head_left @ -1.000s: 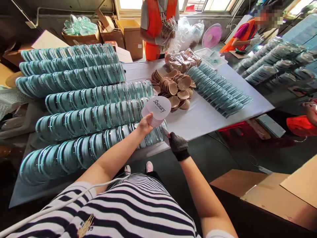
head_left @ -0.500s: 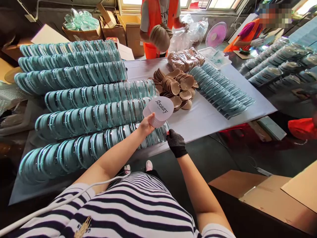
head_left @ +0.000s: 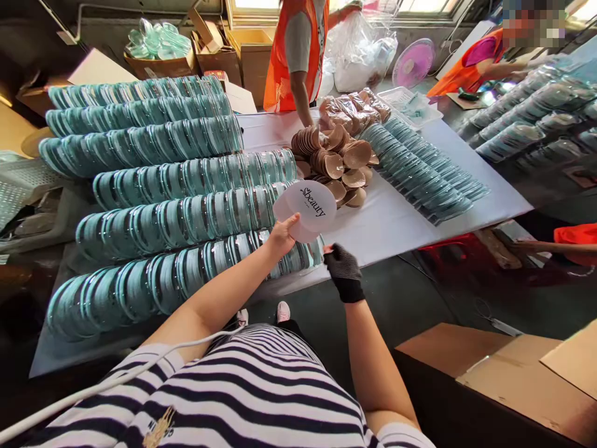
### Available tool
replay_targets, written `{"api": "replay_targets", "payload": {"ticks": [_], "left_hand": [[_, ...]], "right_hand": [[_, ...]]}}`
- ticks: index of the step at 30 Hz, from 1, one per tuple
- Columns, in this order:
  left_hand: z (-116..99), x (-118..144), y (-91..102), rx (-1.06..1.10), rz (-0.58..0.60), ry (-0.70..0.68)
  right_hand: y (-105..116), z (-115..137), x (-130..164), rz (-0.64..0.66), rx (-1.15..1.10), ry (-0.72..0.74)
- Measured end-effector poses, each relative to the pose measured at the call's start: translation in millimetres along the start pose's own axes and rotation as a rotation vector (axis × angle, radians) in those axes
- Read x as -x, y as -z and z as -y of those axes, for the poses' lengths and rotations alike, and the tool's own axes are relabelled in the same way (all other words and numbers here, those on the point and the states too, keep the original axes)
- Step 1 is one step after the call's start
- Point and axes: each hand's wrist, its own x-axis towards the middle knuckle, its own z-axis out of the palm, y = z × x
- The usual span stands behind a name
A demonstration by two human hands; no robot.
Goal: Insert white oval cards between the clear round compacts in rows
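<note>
The left hand (head_left: 281,237) is raised over the near edge of the white table (head_left: 396,218), its arm stretched forward, and the fingers pinch a stack of round white cards (head_left: 305,208) (the top one reads "beauty") from below. The right hand (head_left: 342,271), in a black glove, is closed on the end of the nearest row of teal cases (head_left: 177,277), wrist bent down.
</note>
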Motion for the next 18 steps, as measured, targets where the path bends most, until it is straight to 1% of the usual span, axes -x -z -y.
{"api": "replay_targets", "payload": {"ticks": [1,2,3,4,7,9,10,11,13,14,15,17,18], "left_hand": [[0,2,-0.5,-0.015,0.015,-0.026],[-1,5,-0.7,-0.038,0.02,-0.044],[-2,10,-0.6,-0.068,0.016,-0.051],[-4,16,-0.2,-0.104,0.008,-0.048],[-11,36,2.5,-0.198,-0.015,-0.054],[-15,48,4.9,-0.222,-0.006,-0.075],[-16,52,6.0,-0.224,0.006,-0.08],[-17,56,7.1,-0.223,0.018,-0.079],[-17,60,9.2,-0.218,0.038,-0.066],[-16,61,10.2,-0.216,0.033,-0.064],[-15,61,11.0,-0.213,0.018,-0.062],[-12,60,12.1,-0.198,0.0,-0.045],[-11,58,12.2,-0.186,-0.008,-0.031]], "right_hand": [[4,9,-5,-0.18,0.034,0.076],[8,19,-10,-0.325,0.067,0.151],[10,30,-14,-0.409,0.109,0.219],[10,39,-17,-0.446,0.169,0.283],[-1,58,-14,-0.426,0.354,0.478],[-15,59,-6,-0.468,0.4,0.552],[-22,58,-1,-0.51,0.4,0.538],[-27,57,3,-0.546,0.388,0.494],[-34,54,10,-0.596,0.361,0.394],[-36,55,13,-0.606,0.362,0.375],[-37,57,15,-0.599,0.374,0.386],[-35,62,19,-0.539,0.41,0.443],[-33,65,21,-0.511,0.414,0.432]]}}
